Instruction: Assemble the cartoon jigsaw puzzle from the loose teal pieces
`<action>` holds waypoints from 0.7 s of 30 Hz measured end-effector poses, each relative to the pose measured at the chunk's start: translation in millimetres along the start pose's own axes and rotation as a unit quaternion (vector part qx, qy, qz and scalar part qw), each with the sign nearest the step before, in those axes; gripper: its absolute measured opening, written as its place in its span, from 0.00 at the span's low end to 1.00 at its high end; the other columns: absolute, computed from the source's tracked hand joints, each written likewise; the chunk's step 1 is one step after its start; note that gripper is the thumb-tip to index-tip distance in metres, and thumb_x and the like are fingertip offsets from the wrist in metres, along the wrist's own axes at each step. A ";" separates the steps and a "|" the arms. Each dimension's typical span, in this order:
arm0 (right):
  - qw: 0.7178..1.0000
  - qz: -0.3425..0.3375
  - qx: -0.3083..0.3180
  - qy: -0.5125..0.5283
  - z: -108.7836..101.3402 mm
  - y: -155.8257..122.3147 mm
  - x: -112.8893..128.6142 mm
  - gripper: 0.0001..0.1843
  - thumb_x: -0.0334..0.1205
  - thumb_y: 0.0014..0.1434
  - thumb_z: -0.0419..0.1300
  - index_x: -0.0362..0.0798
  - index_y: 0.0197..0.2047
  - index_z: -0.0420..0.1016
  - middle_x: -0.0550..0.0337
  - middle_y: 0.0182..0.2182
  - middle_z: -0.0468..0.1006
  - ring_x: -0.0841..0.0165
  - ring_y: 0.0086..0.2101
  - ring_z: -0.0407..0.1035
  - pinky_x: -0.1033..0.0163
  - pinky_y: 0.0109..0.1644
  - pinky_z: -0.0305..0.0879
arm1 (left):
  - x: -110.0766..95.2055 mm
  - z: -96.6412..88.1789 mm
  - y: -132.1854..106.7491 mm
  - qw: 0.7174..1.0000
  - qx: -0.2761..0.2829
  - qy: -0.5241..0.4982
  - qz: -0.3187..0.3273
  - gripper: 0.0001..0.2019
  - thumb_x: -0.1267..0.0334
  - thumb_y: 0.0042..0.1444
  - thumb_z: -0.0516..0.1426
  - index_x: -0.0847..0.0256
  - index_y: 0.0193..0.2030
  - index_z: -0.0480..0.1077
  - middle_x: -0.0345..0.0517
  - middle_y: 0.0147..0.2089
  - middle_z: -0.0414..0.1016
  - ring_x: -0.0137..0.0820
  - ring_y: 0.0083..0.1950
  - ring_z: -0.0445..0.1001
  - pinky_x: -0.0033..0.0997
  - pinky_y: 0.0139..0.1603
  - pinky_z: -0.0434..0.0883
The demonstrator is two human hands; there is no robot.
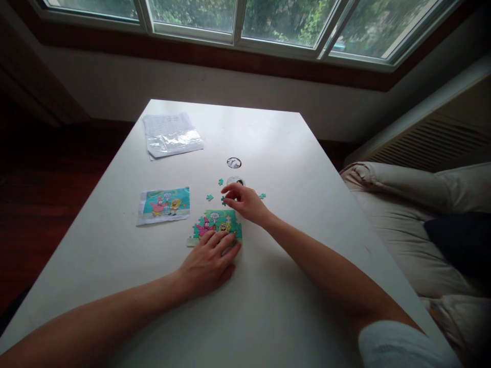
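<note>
Left hand (210, 258) flat on the puzzle (215, 215), right hand (242, 202) just beyond

From my end, the puzzle sits mid-tabletop (276, 138), its near part hidden under the left hand, whose fingers lie spread, gripping nothing. The right hand's thumb and forefinger curl beside one piece (223, 201); I cannot tell whether they pinch it. The hands are apart.

I count three more loose pieces (209, 198), small, knobbed and green: two to the left, one right, partly behind the right hand. That hand also covers part of the nearer of two round inserts (233, 162); their contents are hard to make out. Left lies one creased picture sheet (168, 204); far left, one shiny clear sleeve (173, 137) over paper, its print unreadable.
</note>
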State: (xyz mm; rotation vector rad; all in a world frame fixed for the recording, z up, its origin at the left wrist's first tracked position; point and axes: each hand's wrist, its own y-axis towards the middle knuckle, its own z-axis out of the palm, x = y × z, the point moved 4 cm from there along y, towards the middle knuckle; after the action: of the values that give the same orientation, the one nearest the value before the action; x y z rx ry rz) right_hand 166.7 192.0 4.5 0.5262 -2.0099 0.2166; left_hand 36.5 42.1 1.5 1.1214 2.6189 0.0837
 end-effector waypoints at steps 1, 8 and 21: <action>1.000 0.002 -0.003 -0.011 -2.8 -9.1 0.2 0.08 0.38 0.59 0.62 0.51 0.43 0.76 0.63 0.34 0.81 0.71 0.32 0.71 0.65 0.39 0.64 | 0.1 0.3 0.1 1.000 0.001 -0.001 -0.001 0.22 0.60 0.65 0.54 0.59 0.64 0.66 0.56 0.64 0.68 0.47 0.63 0.65 0.53 0.66 0.60; 0.995 0.009 -0.028 -0.092 -15.1 -50.0 -8.8 0.02 0.36 0.58 0.62 0.50 0.36 0.77 0.64 0.30 0.78 0.70 0.32 0.70 0.64 0.38 0.63 | -0.2 1.7 -0.9 1.000 -0.004 -0.001 -0.002 0.22 0.61 0.66 0.54 0.60 0.65 0.66 0.56 0.64 0.68 0.48 0.64 0.64 0.53 0.66 0.60; 0.981 0.018 -0.114 -0.153 -7.7 -66.7 -12.9 0.04 0.33 0.58 0.65 0.51 0.33 0.76 0.64 0.28 0.77 0.67 0.35 0.69 0.58 0.50 0.60 | -0.9 2.2 -0.6 1.000 -0.010 0.001 0.000 0.21 0.60 0.66 0.53 0.60 0.64 0.67 0.56 0.64 0.68 0.47 0.64 0.65 0.53 0.65 0.61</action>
State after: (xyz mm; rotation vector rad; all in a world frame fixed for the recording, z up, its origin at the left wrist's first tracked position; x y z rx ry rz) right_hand 208.1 139.1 -7.7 0.3951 -2.3075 -0.0805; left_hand 37.3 40.9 -0.4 1.1151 2.6135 0.1102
